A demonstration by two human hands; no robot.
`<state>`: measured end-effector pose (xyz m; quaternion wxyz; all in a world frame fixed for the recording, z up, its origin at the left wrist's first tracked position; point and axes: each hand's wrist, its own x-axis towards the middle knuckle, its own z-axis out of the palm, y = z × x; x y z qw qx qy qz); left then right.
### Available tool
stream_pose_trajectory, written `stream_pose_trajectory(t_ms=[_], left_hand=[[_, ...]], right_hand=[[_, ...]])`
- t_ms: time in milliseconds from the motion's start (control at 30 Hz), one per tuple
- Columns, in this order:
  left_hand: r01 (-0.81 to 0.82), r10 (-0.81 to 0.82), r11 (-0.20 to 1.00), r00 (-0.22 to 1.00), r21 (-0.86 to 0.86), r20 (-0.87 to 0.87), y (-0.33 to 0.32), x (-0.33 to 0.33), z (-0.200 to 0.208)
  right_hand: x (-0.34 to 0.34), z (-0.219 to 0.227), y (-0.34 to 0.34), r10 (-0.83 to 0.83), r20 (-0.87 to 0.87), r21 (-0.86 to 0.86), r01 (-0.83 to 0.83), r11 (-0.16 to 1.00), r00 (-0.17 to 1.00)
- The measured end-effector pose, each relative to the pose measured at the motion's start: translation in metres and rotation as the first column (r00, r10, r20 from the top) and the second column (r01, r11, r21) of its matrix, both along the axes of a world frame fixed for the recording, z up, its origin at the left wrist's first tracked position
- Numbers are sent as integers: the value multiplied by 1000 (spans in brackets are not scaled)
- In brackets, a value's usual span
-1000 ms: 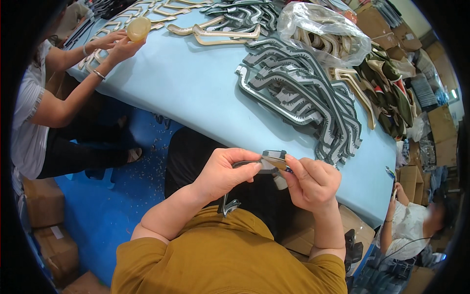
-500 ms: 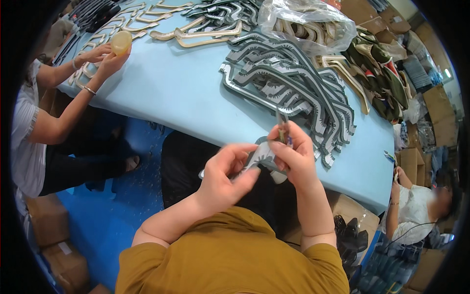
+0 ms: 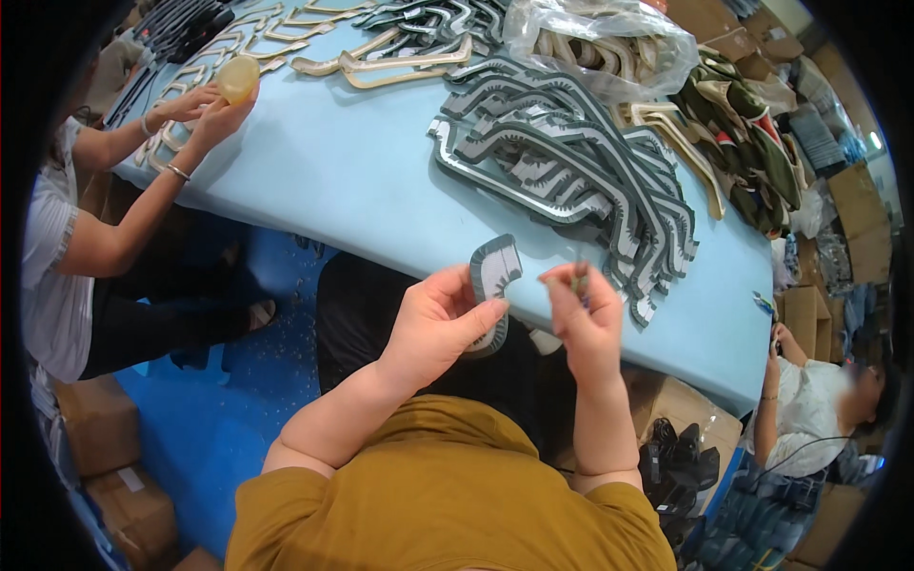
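My left hand [image 3: 436, 322] is closed on one end of a curved grey strip with a dark green, notched edge [image 3: 493, 268]. The strip's upper end sticks up free past my fingertips, and its lower end hangs below them. To its right, apart from the strip, my right hand [image 3: 590, 319] is closed around small snips [image 3: 580, 284], blurred and mostly hidden by the fingers. Just beyond both hands, a heap of similar bent grey-and-green strips [image 3: 562, 162] lies on the light blue table [image 3: 324, 162].
Behind the heap sits a clear plastic bag [image 3: 647, 48] of beige bent pieces. Dark green cloth parts [image 3: 743, 133] lie to its right. On the left, a co-worker's hands [image 3: 205, 109] hold a yellowish round object [image 3: 238, 78]. Another person [image 3: 809, 404] is at the right edge. Cardboard boxes [image 3: 100, 428] stand lower left.
My right hand has drawn away from the strip, down and to the right, with the snips. The strip's free end has turned upward in my left hand.
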<state>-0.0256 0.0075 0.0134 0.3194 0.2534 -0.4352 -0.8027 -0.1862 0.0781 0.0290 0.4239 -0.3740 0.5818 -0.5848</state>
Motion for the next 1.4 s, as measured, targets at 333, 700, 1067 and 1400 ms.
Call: stream_pose_trajectory(t_ms=[333, 700, 1067, 1400], left_hand=[[-61, 64, 994, 998, -91, 29, 5, -3, -4], [-54, 52, 983, 999, 175, 12, -8, 8, -8], [-2, -1, 971, 1000, 240, 13, -7, 5, -3], [20, -23, 970, 1000, 243, 12, -5, 5, -3]], right_hand=[[14, -12, -1, 102, -138, -1, -103, 995, 985], [-8, -8, 8, -166, -701, -284, -58, 957, 694], [-10, -18, 4, -303, -863, -387, -142, 911, 405], [-9, -17, 6, -249, -855, -345, -142, 928, 455]])
